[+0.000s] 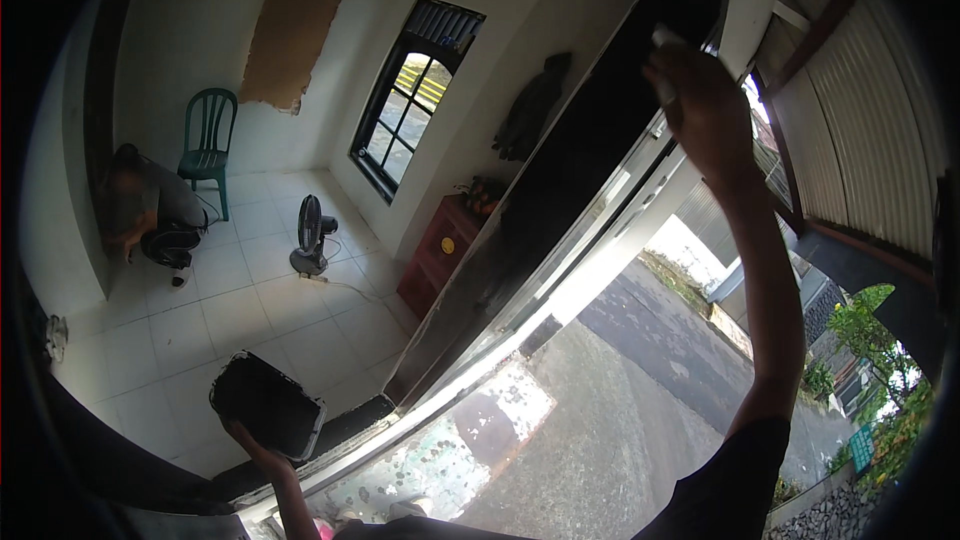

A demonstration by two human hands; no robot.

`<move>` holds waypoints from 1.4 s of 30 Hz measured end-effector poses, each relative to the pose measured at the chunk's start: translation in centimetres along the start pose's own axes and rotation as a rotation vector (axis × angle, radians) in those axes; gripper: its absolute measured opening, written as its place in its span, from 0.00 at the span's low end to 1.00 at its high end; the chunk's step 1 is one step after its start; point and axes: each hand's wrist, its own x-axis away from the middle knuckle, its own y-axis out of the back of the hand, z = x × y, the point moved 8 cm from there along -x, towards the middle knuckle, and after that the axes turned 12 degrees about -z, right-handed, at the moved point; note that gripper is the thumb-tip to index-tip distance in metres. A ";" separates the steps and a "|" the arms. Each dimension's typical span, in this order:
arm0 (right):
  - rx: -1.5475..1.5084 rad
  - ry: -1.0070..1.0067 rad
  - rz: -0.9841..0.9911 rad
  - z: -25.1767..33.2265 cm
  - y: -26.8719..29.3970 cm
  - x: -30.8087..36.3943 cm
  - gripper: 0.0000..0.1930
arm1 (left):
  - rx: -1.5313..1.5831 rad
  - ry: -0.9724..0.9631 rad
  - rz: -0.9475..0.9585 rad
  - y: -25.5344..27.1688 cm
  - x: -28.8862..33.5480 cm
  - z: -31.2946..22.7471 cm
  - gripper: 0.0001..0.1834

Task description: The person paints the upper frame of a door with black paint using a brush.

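Observation:
My left hand (256, 454) grips a black paint tray (266, 404) at its near edge. The tray is tilted, and pale paint-like marks line its rim. My right hand (700, 100) is raised high at the upper right, its fingers closed around a small whitish thing (664, 62) whose kind I cannot make out. That hand is in front of or against the dark door frame (570, 130); shadow hides whether it touches. A pale edge strip runs along the frame below the hand.
Inside the room, a person (170, 205) crouches near a green plastic chair (207, 140). A black fan (311, 235) stands on the tiled floor, trailing a cord. A red cabinet (440, 250) is near the doorway. Outside lies a concrete yard (590, 420) with plants at right.

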 end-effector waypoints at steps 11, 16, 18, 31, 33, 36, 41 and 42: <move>-0.477 -0.477 0.151 1.2 2.1 3.1 0.08 | 0.012 -0.022 0.028 -0.1 -0.8 0.1 0.36; -0.468 -0.719 -0.057 -10.2 3.3 2.5 0.10 | 0.003 0.026 0.033 -1.5 0.2 -0.4 0.36; -0.537 -0.790 -0.190 -11.3 3.7 2.8 0.12 | 0.004 0.017 0.031 -1.3 0.5 -0.9 0.36; -0.185 -0.793 -0.400 -13.8 5.4 4.2 0.12 | -0.045 0.021 0.001 -1.3 1.0 -1.7 0.38; -0.459 -1.027 -0.548 -15.1 5.0 5.4 0.12 | -0.047 -0.016 0.003 -0.9 0.5 -1.4 0.38; -0.426 -0.887 -0.414 -14.2 4.1 4.6 0.12 | -0.039 -0.003 0.005 -0.7 0.4 -1.2 0.37; 0.210 -0.551 -0.293 -13.0 5.2 2.9 0.15 | -0.037 -0.026 0.000 -0.9 0.7 -1.8 0.37; 0.206 -0.551 -0.295 -13.2 5.3 2.6 0.15 | -0.054 -0.048 0.007 -0.9 0.8 -1.9 0.36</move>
